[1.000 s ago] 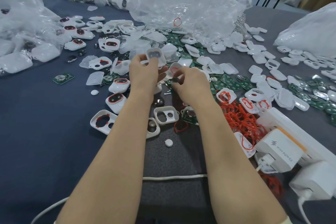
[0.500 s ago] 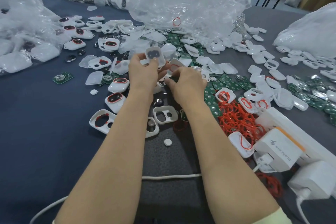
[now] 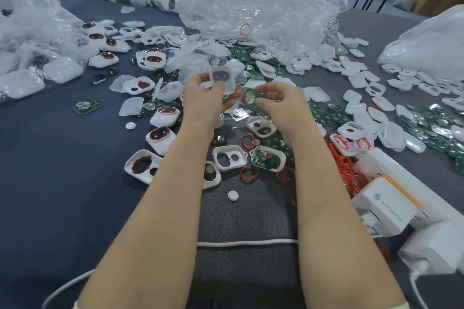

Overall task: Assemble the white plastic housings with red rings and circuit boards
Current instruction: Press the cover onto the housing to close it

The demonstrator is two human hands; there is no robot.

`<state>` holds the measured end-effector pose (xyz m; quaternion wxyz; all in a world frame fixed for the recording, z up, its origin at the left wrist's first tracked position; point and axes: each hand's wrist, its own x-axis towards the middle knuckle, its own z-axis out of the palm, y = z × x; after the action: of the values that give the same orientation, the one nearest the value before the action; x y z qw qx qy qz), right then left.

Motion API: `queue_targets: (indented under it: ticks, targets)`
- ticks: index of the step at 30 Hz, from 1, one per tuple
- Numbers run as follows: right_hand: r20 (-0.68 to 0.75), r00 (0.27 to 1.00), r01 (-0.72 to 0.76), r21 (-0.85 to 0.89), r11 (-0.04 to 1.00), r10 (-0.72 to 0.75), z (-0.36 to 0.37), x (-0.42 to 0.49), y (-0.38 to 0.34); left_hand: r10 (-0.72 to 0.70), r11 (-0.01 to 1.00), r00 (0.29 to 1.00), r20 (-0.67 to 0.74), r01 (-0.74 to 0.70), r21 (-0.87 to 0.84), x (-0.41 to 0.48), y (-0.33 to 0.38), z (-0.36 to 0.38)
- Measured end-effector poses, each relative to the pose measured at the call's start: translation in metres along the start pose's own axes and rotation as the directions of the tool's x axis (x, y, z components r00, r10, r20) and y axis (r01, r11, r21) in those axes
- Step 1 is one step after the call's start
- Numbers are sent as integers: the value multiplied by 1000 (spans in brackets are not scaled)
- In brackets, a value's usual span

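My left hand [image 3: 206, 100] holds a white plastic housing [image 3: 222, 79] upright, its two-holed face toward me. Just to its right, my right hand [image 3: 283, 105] pinches a green circuit board [image 3: 249, 98] with a round metal clip, tilted and close to the housing. Below the hands lie an empty white housing [image 3: 229, 157], a housing with a board in it [image 3: 267, 158] and loose red rings [image 3: 249, 173]. A heap of red rings [image 3: 347, 170] sits to the right. Housings fitted with red rings [image 3: 160, 137] lie to the left.
Crumpled clear plastic bags [image 3: 253, 5] fill the back and left of the dark table. Green boards [image 3: 426, 128] and white covers [image 3: 361, 80] are scattered right. White power adapters [image 3: 386, 208] and a power strip sit at the right front; a white cable [image 3: 246, 243] crosses under my forearms.
My right hand has lifted from the pile with a green circuit board and brought it up beside the housing. The left hand has kept the housing raised.
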<state>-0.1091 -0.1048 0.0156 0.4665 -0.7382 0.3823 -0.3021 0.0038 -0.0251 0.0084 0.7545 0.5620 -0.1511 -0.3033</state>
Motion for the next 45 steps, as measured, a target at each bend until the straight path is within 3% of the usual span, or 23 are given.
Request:
queue_targets:
  ticks: [5,11,18,22,26,45]
  targets:
    - [-9,999,-39,283,958,43,-2,-2,-6,12,992,995,103,-25,126,-4,-1,0]
    - [-23,1000,-10,397,918,21,-2,-6,-12,-35,991,984,177,11,135,-9,1,2]
    - [-166,983,119,229,966,-82,-7,-5,-13,-16,979,979,203,-26,203,-6,-2,3]
    - [-161,970,205,143,968,-182,-6,-7,-15,-2,961,975,220,-59,271,-5,-3,4]
    - [-128,968,220,29,975,-215,-3,-6,-14,-20,946,968,251,-63,318,-6,-3,5]
    - [-139,963,217,-113,970,-232,7,-4,-10,-1,976,952,307,-66,207,-6,-7,5]
